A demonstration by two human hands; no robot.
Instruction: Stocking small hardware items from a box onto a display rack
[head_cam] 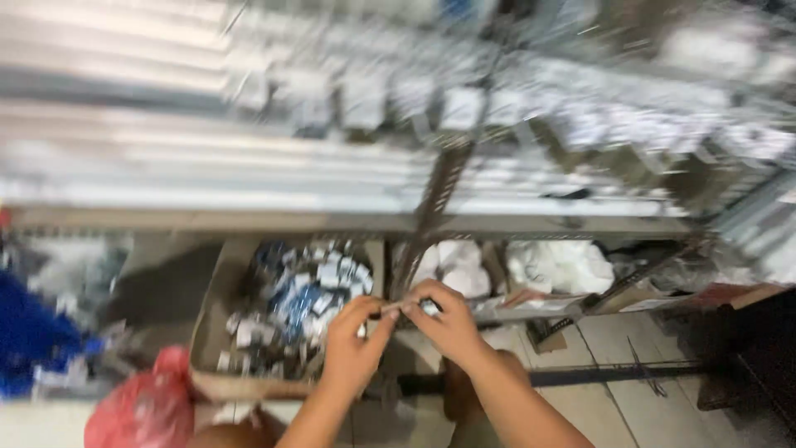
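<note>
Below, both hands [398,328] pinch small item (blurred) over cardboard box [211,311] of packets.

free: tiled floor [613,348] right | blocked: cardboard box [211,323] left, shelf post [435,207] ahead

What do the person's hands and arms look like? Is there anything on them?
Both the left hand and the right hand are bare: no gloves, and no sleeves on the forearms as far as they show. The picture is too blurred to tell about rings or a watch.
</note>
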